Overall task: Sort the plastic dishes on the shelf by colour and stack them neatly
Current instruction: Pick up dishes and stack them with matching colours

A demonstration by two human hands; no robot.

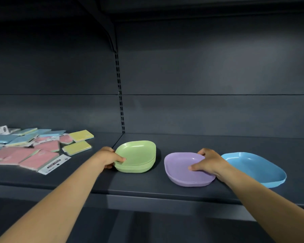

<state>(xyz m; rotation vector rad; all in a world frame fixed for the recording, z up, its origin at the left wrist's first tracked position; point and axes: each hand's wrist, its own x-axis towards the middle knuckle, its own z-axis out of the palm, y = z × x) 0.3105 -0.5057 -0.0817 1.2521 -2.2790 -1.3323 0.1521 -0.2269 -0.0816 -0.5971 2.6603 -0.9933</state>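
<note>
Three piles of plastic dishes stand in a row on the dark shelf [165, 188]. A green stack [139, 155] is at the left, and my left hand [110, 157] grips its left rim with the thumb inside the top dish. In the middle sits a purple stack [179, 171]; my right hand [209, 162] holds its right rim, thumb on the inner surface. The blue dishes [256, 169] lie to the right, touching nothing but the shelf, partly behind my right wrist.
Several packs of pink, blue and yellow sticky notes [33, 148] are scattered on the shelf's left section. A slotted upright [120, 95] divides the back wall. Another shelf hangs overhead. The shelf's front edge runs just below the dishes.
</note>
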